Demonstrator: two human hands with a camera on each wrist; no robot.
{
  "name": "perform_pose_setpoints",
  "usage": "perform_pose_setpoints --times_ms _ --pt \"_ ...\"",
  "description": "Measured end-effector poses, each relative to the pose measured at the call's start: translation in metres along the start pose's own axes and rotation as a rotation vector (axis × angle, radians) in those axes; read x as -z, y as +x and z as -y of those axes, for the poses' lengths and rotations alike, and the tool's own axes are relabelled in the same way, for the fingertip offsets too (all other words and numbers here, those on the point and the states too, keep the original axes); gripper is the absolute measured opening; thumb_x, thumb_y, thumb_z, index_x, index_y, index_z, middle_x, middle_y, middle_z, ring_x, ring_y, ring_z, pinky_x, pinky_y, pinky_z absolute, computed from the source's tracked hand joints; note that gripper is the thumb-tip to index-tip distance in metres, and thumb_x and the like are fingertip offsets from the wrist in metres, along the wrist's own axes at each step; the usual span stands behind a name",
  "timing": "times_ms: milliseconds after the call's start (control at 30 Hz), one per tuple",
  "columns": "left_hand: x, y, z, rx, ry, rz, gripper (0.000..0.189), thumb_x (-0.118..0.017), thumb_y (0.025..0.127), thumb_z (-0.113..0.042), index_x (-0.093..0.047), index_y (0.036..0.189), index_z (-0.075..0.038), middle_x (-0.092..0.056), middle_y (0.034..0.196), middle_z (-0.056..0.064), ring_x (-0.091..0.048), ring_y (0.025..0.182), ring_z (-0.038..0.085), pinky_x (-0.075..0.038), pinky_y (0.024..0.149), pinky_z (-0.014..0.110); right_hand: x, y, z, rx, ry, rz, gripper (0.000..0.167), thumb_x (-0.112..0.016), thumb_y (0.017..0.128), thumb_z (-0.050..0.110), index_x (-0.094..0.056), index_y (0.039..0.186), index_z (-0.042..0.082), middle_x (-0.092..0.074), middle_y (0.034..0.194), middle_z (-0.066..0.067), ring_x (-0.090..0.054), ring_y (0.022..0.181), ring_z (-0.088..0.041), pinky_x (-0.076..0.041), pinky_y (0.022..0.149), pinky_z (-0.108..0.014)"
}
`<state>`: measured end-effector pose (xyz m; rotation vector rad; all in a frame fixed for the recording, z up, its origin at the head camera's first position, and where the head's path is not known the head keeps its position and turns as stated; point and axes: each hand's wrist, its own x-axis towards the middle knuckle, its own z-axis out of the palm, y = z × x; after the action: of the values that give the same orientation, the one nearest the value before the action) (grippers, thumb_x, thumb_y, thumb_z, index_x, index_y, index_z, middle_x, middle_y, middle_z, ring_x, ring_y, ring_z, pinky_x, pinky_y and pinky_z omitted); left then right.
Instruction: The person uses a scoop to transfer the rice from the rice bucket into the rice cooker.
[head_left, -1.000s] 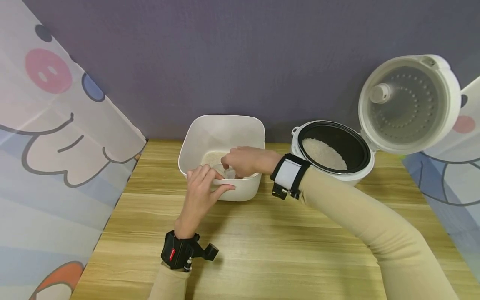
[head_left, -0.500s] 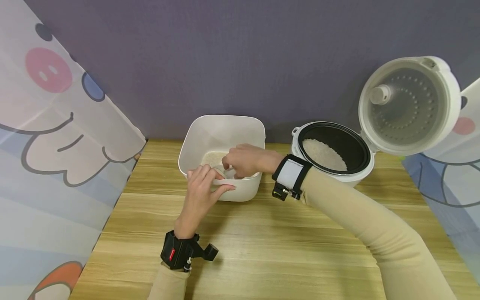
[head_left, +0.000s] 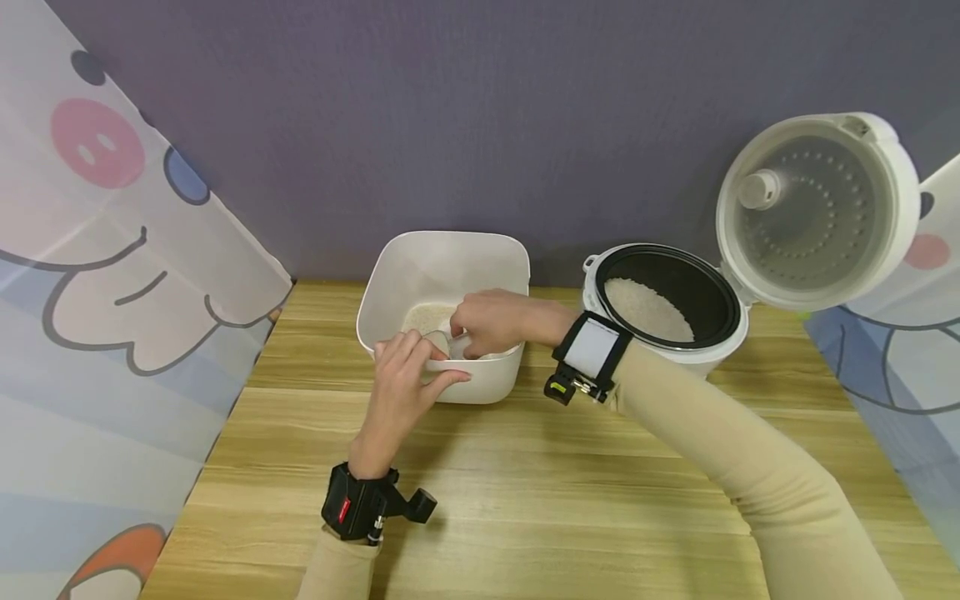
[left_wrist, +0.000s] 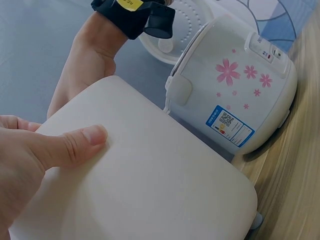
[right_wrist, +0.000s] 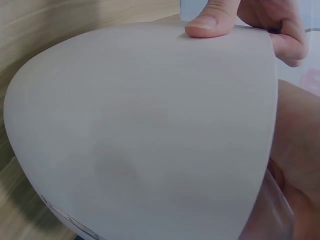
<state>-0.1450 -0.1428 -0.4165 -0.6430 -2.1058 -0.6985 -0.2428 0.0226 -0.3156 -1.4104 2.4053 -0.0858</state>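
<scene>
A deep white rice bin (head_left: 442, 267) stands on the table with loose rice (head_left: 427, 317) in its bottom. My left hand (head_left: 401, 375) grips its front rim, with the thumb (left_wrist: 82, 142) against the outside wall and the other fingers over the inside. Down inside the bin, my right hand (head_left: 491, 321) holds a clear plastic cup (head_left: 457, 347), low beside the rice. The cup's see-through wall (right_wrist: 270, 215) also shows past the bin's edge in the right wrist view. The bin's front wall hides part of the right fingers.
To the right stands a white rice cooker (left_wrist: 235, 85) with pink flowers on its side. Its lid (head_left: 817, 208) is raised, and white rice (head_left: 648, 308) lies in the black inner pot (head_left: 705, 292). A grey wall (head_left: 465, 117) rises right behind the wooden table (head_left: 570, 500).
My right hand has shifted slightly to the right within the bin and its wrist has turned a little; the cup has tilted with it. My left hand keeps its place on the rim.
</scene>
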Motion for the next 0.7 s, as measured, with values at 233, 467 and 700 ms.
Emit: perform_pose_setpoints --times_ms 233,467,700 --pt "0.000 0.000 0.000 0.006 0.006 0.007 0.052 -0.090 0.056 -0.031 -0.056 0.083 -0.004 -0.053 0.078 0.005 -0.052 0.072 0.026 -0.029 0.073 0.042 0.002 -0.007 -0.001 0.009 0.032 -0.039 0.005 -0.072 0.089 0.014 -0.073 0.090 0.009 -0.039 0.065 0.008 -0.038 0.062 -0.010 -0.030 0.057 -0.027" --pt "0.000 -0.001 0.000 0.006 0.006 0.006 0.052 -0.091 0.056 -0.031 -0.056 0.083 -0.004 -0.053 0.078 0.005 -0.052 0.072 0.026 -0.029 0.074 0.042 0.003 -0.013 0.002 -0.020 0.078 -0.070 0.014 -0.072 0.089 0.015 -0.077 0.101 0.008 -0.042 0.065 0.009 -0.040 0.061 -0.009 -0.032 0.057 -0.026" --pt "0.001 -0.001 -0.001 0.019 0.000 0.024 0.051 -0.091 0.058 -0.033 -0.057 0.083 -0.005 -0.054 0.079 0.004 -0.053 0.073 0.027 -0.030 0.074 0.043 0.003 -0.017 0.002 -0.047 0.125 -0.096 0.019 -0.072 0.088 0.014 -0.078 0.104 0.005 -0.051 0.071 0.007 -0.043 0.063 -0.009 -0.034 0.058 -0.025"
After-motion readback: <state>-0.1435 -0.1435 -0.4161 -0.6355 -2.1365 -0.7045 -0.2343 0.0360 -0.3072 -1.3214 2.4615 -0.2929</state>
